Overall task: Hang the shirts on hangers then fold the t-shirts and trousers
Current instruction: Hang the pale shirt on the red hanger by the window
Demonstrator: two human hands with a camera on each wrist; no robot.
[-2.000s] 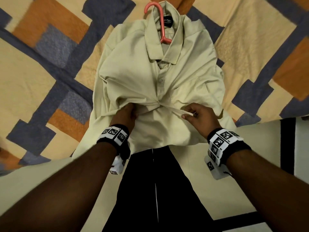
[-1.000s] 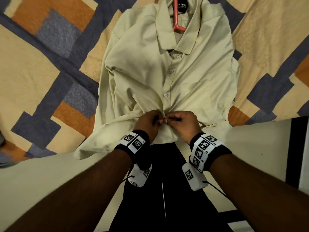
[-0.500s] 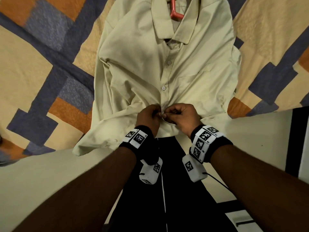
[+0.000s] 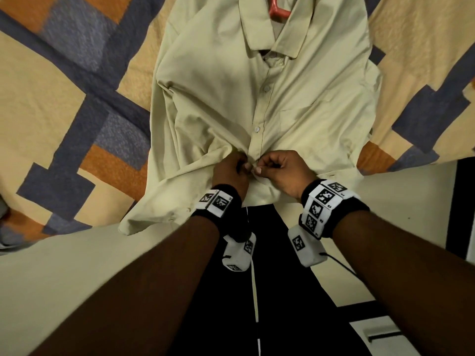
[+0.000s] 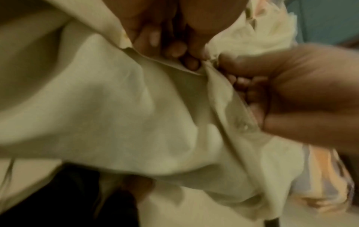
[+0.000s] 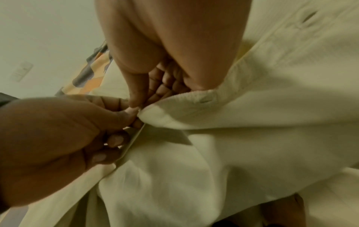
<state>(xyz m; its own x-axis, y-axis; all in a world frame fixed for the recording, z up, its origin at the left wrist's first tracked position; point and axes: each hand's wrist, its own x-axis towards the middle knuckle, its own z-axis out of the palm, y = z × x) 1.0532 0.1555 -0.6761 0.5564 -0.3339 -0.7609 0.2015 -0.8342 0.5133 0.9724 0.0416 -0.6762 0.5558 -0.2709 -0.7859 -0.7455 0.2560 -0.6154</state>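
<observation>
Both hands — left hand (image 4: 231, 173), right hand (image 4: 280, 170) — pinch the pale beige cotton shirt (image 4: 218, 98) placket at 6 o'clock, probably to button it on its pink plastic hanger (image 4: 279, 10).

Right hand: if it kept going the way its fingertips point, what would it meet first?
The right hand points across the shirt placket toward the left hand; its fingertips already nearly touch, so the left hand's fingers probably come first.

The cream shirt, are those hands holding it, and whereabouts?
Yes. Both the left hand and the right hand pinch the cream shirt at its front button strip, low down near the hem, one edge in each grip.
</observation>
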